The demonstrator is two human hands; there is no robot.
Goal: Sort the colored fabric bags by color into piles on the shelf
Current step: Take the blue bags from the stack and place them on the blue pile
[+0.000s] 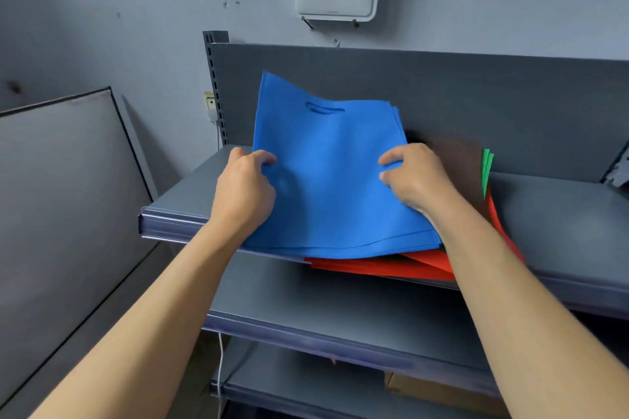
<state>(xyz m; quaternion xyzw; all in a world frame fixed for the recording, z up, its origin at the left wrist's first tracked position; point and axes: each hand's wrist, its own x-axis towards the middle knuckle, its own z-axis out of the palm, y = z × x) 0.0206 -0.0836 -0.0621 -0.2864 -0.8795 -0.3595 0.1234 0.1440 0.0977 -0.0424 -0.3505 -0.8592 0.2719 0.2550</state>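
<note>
Head: left hand (245, 190), right hand (417, 177) grip one blue bag stack (330, 187).

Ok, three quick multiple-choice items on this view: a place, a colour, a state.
1. The bags lie on: A the upper shelf; B the floor; C a chair.
2. Bags sticking out at the front under the blue bags are: A yellow; B red; C white.
3. The hands: A hang free; B one touches the bags; C both grip the blue bags.
1 A: the shelf under the pile has others below it. 2 B: red bags show at the front edge. 3 C: left hand and right hand curl fingers on them.
</note>
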